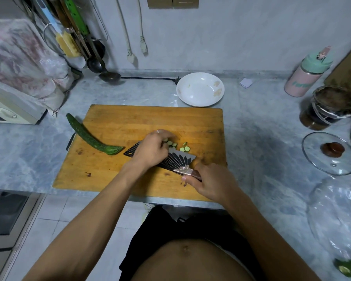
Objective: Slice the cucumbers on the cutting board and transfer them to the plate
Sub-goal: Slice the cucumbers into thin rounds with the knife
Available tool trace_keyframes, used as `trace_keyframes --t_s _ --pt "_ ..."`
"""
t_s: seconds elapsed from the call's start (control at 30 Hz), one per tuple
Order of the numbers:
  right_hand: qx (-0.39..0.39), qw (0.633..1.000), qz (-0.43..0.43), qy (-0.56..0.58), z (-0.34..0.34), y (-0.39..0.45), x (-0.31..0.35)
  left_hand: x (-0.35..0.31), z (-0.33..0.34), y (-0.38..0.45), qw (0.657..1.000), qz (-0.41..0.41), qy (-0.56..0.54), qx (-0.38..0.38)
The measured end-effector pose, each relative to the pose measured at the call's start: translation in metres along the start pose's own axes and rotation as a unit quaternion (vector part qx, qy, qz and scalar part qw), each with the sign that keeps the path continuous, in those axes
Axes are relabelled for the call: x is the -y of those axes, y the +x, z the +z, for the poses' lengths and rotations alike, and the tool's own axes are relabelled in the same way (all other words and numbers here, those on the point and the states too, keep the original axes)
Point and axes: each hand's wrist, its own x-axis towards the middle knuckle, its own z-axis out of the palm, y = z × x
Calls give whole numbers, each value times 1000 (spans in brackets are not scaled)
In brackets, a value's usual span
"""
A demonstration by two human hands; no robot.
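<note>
A wooden cutting board lies on the counter. A whole cucumber rests across its left edge. Several cucumber slices sit near the board's middle. A dark cleaver lies tilted flat on the board; my right hand grips its handle. My left hand reaches over the blade with fingers curled around some slices, gathering them against the blade. A white plate, with only a few scraps in it, stands behind the board.
A pink and green bottle, a dark jar and a glass lid stand to the right. A ladle, a power cord and a covered appliance are at the back left. A clear plastic bag lies near right.
</note>
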Motion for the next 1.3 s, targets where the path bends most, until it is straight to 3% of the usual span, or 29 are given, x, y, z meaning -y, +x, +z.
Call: trace_keyframes --t_s 0.13,0.27,0.37,0.53,0.83,1.03,1.3 --pt "12 990 73 123 9 -2 -3 -5 -13 -35 974 31 -92 -207" --pt "16 967 109 231 9 -1 1 10 -7 -68 951 -19 -101 -291" --pt "23 951 109 288 6 -1 10 39 10 -83 963 -72 -60 -253" --pt "71 891 153 421 3 3 30 62 31 -89 980 -125 12 -156" --pt "136 849 176 480 6 20 45 59 39 -95 966 -192 44 -170" --pt "149 821 205 511 9 28 43 63 38 -95 966 -193 41 -164" --pt "92 826 227 508 -3 26 17 57 35 -78 982 -115 36 -144"
